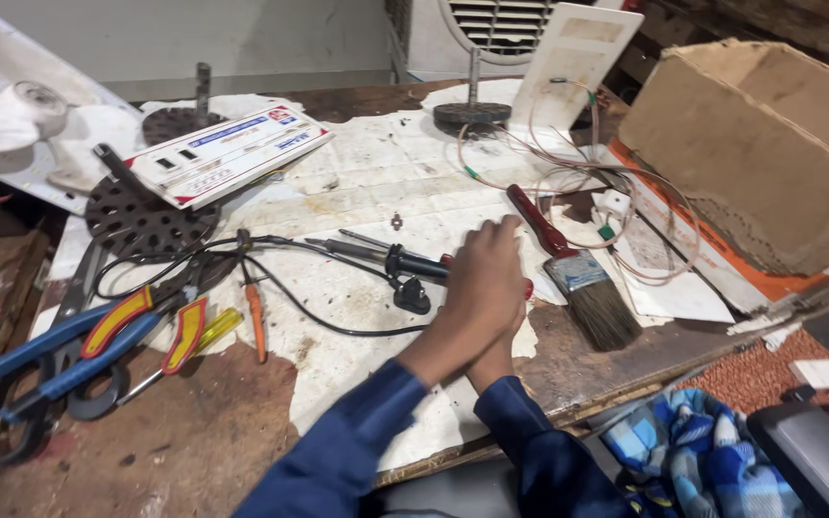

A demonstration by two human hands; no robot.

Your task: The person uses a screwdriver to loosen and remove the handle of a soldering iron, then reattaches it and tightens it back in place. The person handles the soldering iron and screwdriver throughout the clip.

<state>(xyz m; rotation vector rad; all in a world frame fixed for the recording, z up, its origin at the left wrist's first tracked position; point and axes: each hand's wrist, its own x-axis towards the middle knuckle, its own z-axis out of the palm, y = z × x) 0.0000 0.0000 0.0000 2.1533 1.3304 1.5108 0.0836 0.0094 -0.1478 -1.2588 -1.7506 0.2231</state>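
Note:
My left hand (482, 278) lies palm down on the paper-covered workbench (357, 182), fingers stretched out together. It covers the rear end of a black-handled soldering iron (405, 263), whose metal tip points left. My right hand (499, 357) sits underneath the left one, so only its wrist and heel show. A small red tip (528, 288) pokes out from under the hands on the right. What either palm holds is hidden. A red-handled paintbrush (582, 278) lies just right of the hands.
Blue-handled pliers (59, 345), red-and-yellow pliers (160, 326), an orange screwdriver (256, 321) and scissors (11, 422) lie at the left. A perforated disc (146, 216) and white panel (227, 153) sit behind them. Loose wires (568, 163) and a cardboard box (760, 144) are at the right.

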